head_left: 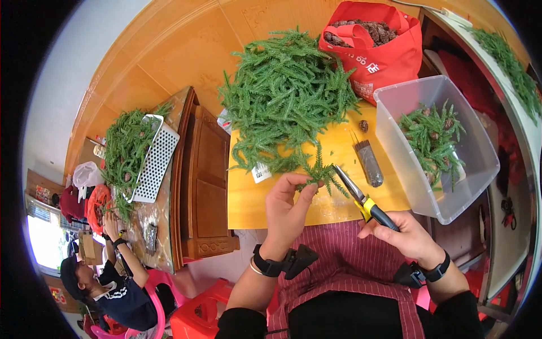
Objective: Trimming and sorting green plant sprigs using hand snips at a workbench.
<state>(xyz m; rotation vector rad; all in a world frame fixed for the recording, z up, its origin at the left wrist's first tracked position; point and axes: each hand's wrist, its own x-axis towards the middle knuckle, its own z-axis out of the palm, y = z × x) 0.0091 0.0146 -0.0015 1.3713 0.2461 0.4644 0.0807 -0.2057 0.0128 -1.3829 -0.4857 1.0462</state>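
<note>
Between thumb and fingers, my left hand (291,208) pinches a small green artificial pine sprig (322,172) over the yellow table (265,206). My right hand (407,236) is closed around the handles of long-nose pliers (364,204), black and yellow with metal jaws. The jaw tips point up and left, close beside the sprig; whether they touch it I cannot tell. Beyond my hands lies a large heap of green pine sprigs (288,96). To the right of the pliers lie a clear-wrapped bundle of thin brown sticks or wires (368,164) and a single pine cone (363,126).
A translucent plastic bin (437,210) at the right holds sprigs with cones. Behind it stands a red bag (389,62) full of pine cones. At far left, a person (118,299) works at another table bearing a white perforated basket (153,169) and more greenery.
</note>
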